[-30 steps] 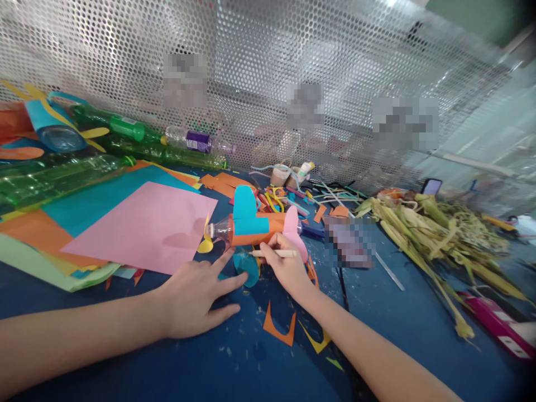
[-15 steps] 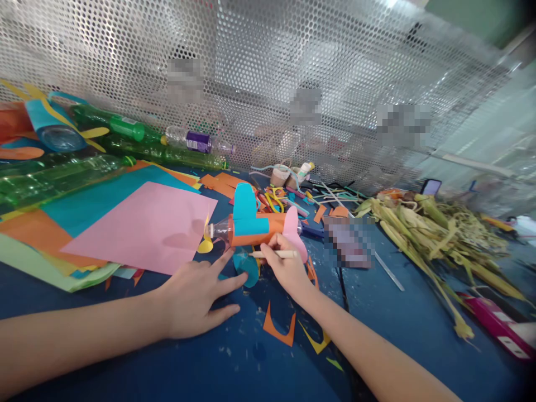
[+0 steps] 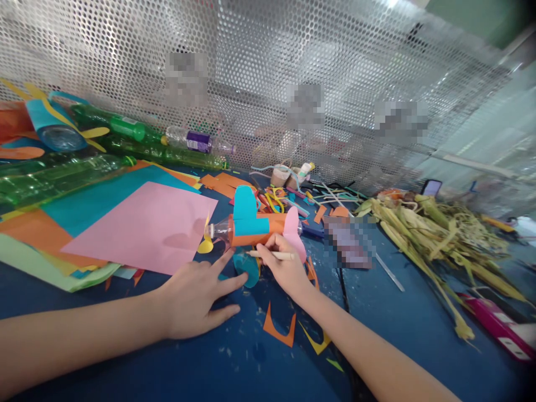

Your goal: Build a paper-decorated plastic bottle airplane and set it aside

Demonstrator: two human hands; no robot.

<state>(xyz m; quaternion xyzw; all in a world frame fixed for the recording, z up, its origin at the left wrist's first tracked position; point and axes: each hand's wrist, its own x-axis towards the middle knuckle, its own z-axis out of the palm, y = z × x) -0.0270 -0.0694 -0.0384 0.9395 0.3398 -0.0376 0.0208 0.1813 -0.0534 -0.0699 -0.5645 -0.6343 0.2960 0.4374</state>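
Observation:
A bottle plane (image 3: 251,223) wrapped in orange paper, with teal wings, a pink tail and a yellow propeller, lies on the blue table (image 3: 410,312). My right hand (image 3: 282,268) grips a pale wooden stick (image 3: 270,254) just in front of the plane's rear half, knuckles touching the orange body. My left hand (image 3: 196,296) lies flat on the table with fingers spread, its index finger pointing to the plane's nose and its fingertips resting by a teal paper disc (image 3: 247,267).
Pink sheet (image 3: 146,226) on stacked coloured paper at left. Green bottles (image 3: 125,139) and a clear bottle along the perforated metal screen (image 3: 293,67). Paper scraps (image 3: 278,329) near my right forearm. Corn husks (image 3: 435,229) and a magenta object (image 3: 498,324) at right.
My right hand with the stick has shifted slightly left along the plane. My left hand has not moved.

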